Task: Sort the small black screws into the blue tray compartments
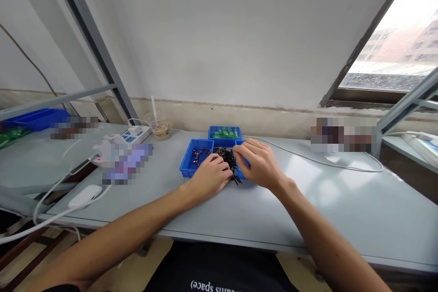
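a pile (230,154) lies between left tray (187,173) and, seemingly, right tray (241,174).

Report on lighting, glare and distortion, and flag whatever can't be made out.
Head view: the window is washed out toward white; glare patches brighten the right side of the table; the left metal post leans outward, probably lens stretch; blocky patches hide some items; the small black parts run together.

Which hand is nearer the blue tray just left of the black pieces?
Left. The left hand is beside the blue tray; the right hand is farther right, by the right edge of the black pieces.
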Demonstrator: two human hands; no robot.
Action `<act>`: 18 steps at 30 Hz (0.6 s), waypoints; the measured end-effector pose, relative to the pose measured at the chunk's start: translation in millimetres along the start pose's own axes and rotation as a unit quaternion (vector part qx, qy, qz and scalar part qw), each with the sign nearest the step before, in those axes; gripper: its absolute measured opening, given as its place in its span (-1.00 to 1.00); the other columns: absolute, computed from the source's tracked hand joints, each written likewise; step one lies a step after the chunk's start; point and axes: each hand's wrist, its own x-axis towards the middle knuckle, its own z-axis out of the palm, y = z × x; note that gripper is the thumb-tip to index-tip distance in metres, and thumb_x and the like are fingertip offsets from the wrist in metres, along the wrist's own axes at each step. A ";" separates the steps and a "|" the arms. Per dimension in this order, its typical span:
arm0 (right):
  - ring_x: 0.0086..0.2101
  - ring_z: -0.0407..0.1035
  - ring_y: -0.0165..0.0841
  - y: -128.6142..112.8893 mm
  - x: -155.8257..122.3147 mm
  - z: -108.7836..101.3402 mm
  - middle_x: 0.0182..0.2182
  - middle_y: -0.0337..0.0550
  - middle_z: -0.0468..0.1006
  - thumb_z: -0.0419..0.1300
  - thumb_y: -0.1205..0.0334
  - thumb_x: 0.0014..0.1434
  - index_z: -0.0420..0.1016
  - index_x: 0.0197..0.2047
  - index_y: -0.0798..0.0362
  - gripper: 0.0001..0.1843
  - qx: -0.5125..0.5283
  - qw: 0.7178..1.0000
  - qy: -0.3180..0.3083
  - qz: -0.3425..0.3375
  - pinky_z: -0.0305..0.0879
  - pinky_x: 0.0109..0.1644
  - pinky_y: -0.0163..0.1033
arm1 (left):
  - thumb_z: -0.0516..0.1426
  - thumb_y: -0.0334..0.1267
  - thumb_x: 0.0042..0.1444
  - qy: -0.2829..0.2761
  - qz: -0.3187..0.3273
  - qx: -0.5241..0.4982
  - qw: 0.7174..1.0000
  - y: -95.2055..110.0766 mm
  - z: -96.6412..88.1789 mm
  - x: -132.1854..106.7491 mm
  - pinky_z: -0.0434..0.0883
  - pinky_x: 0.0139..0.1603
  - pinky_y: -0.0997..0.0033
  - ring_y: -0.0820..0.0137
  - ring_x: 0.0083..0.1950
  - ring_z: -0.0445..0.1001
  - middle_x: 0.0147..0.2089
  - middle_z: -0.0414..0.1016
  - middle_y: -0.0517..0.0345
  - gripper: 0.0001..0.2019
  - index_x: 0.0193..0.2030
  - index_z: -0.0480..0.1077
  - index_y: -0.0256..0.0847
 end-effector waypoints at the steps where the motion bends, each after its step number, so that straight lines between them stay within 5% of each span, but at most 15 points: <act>1: -0.42 0.21 -0.36 3.2 -2.4 -0.1 -0.47 -0.21 0.44 0.06 0.43 0.34 0.44 -0.29 0.04 -0.79 -0.005 1.000 -0.001 0.008 0.19 -0.28 -0.23 | 0.18 -0.26 0.33 0.010 -0.001 -0.005 1.000 -0.6 -0.5 -0.8 0.23 0.19 0.12 0.25 -0.07 0.43 -0.21 0.57 0.14 -0.88 -0.22 0.54 -0.16; 9: -0.31 0.31 -0.29 18.5 -10.3 -0.8 -0.37 -0.13 0.52 0.03 0.38 0.40 0.51 -0.14 0.06 -0.79 -0.036 0.997 -0.033 0.060 0.25 -0.16 -0.18 | 0.17 -0.26 0.36 0.127 -0.007 -0.038 0.991 -13.4 -5.9 -4.4 0.27 0.12 0.20 0.34 -0.14 0.46 -0.20 0.62 0.20 -0.87 -0.18 0.56 -0.15; 18: -0.10 0.39 -0.19 3.0 -11.6 9.1 -0.05 0.00 0.54 0.00 0.47 0.37 0.46 0.08 0.05 -0.67 0.003 0.994 -0.079 0.072 0.34 0.00 -0.08 | 0.13 -0.24 0.39 0.171 -0.009 -0.053 0.984 -22.1 -17.6 -5.6 0.29 0.15 0.17 0.36 -0.12 0.52 -0.16 0.64 0.17 -0.83 -0.13 0.57 -0.14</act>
